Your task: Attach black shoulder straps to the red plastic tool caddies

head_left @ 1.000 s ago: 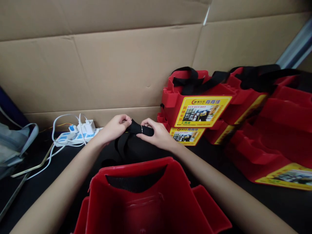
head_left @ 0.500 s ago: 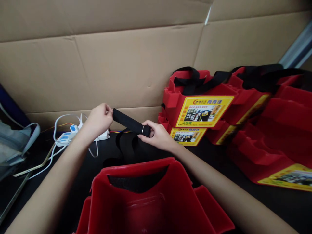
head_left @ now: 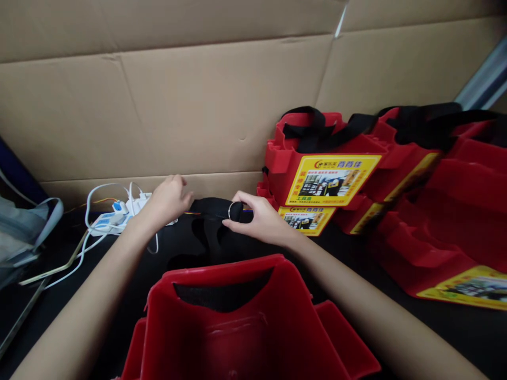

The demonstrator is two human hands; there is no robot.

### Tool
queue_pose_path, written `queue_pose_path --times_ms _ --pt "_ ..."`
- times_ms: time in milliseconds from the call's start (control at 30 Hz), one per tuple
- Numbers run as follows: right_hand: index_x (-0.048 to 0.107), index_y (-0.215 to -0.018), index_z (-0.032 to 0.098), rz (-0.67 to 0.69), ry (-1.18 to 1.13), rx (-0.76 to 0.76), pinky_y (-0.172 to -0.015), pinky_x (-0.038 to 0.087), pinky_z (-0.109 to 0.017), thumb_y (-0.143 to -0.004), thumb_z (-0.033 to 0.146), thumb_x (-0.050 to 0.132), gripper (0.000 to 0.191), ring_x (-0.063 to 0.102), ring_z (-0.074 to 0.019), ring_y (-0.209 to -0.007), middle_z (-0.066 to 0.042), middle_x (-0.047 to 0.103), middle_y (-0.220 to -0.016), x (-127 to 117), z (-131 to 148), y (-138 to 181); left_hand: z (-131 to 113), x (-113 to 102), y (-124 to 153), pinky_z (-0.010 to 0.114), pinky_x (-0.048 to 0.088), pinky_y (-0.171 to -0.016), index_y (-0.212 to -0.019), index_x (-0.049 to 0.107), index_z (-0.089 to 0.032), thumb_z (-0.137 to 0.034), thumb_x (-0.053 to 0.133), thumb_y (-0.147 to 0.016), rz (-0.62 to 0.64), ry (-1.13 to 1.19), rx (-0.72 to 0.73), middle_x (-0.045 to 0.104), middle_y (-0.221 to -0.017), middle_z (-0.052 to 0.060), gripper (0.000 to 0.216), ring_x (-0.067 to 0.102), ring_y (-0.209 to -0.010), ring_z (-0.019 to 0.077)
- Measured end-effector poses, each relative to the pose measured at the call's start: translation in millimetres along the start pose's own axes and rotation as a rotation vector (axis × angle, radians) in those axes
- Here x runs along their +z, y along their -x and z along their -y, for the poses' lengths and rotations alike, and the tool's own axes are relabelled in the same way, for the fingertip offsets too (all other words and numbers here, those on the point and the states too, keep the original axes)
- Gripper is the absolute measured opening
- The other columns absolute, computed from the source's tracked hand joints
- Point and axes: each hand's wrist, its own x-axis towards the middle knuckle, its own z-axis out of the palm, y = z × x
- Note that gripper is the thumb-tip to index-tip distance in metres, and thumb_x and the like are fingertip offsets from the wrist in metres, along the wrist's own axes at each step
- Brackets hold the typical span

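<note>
My right hand [head_left: 261, 216] pinches a black webbing strap [head_left: 212, 206] at a thin metal ring [head_left: 229, 210] that encircles it. To the left, the strap sags in a soft arch towards my left hand [head_left: 170, 198]. That hand has loosened, bent fingers apart near the strap's left part; whether it still touches the strap is partly hidden. More of the strap hangs down behind a red plastic tool box [head_left: 222, 272]. The box stands close in front of me, its open top facing me, with a slot through its far wall.
Red tool boxes [head_left: 277, 158] with yellow labels and black straps are stacked at the right. A white power strip [head_left: 106, 224] with tangled cables lies at the left. Cardboard [head_left: 222, 116] walls off the back of the black tabletop [head_left: 253, 250].
My left fingers have loosened from the strap's end, and the hand has moved slightly lower and right. The strap, straight and taut before, now sags. My right hand keeps its grip at the ring.
</note>
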Motion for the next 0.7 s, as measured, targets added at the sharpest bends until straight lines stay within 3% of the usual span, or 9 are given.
queue_pose_path --times_ms 67,167,267,467,700 --pt "0.048 -0.072 0.017 0.083 -0.030 0.075 -0.059 0.038 -0.024 -0.072 0.040 0.060 0.026 0.047 -0.0110 -0.065 0.002 0.051 -0.069 -0.5 3.4 0.7 -16.4 -0.9 4.2 0.036 0.039 -0.089 -0.095 0.056 -0.015 -0.032 0.054 -0.076 0.118 0.100 0.155 0.060 -0.104 0.010 0.026 0.054 -0.100 0.0234" --pt "0.052 -0.079 0.016 0.150 -0.101 0.092 -0.064 0.038 -0.025 -0.068 0.044 0.064 0.032 0.049 -0.0127 -0.072 0.000 0.054 -0.076 0.9 4.5 0.5 -33.9 1.9 10.8 0.031 0.042 -0.085 -0.092 0.056 -0.016 -0.038 0.053 -0.078 0.426 0.353 0.363 0.062 -0.099 0.005 0.026 0.056 -0.095 0.0177" --pt "0.054 -0.090 0.017 0.194 -0.203 0.081 -0.073 0.040 -0.027 -0.068 0.039 0.066 0.034 0.051 -0.0153 -0.086 -0.002 0.057 -0.089 1.1 4.7 -0.5 -35.3 9.0 13.7 0.027 0.044 -0.077 -0.085 0.051 -0.015 -0.035 0.055 -0.078 0.622 0.552 0.368 0.061 -0.089 0.004 0.022 0.057 -0.085 0.0142" --pt "0.055 -0.084 0.015 0.281 -0.343 0.100 -0.074 0.039 -0.026 -0.075 0.039 0.059 0.026 0.053 -0.0136 -0.084 -0.001 0.057 -0.085 -5.7 4.5 -1.7 -22.9 12.2 7.8 0.017 0.035 -0.053 -0.080 0.046 -0.015 -0.029 0.063 -0.072 0.723 0.620 0.260 0.054 -0.068 -0.004 0.023 0.047 -0.059 0.0064" --pt "0.058 -0.077 0.013 0.225 -0.404 0.192 -0.060 0.036 -0.020 -0.075 0.034 0.061 0.021 0.051 -0.0091 -0.068 0.000 0.058 -0.072 -11.0 -8.4 -4.3 -24.7 10.2 8.3 0.018 0.038 -0.051 -0.083 0.064 -0.013 -0.039 0.061 -0.072 0.729 0.507 0.096 0.059 -0.067 0.000 0.028 0.050 -0.056 0.0082"
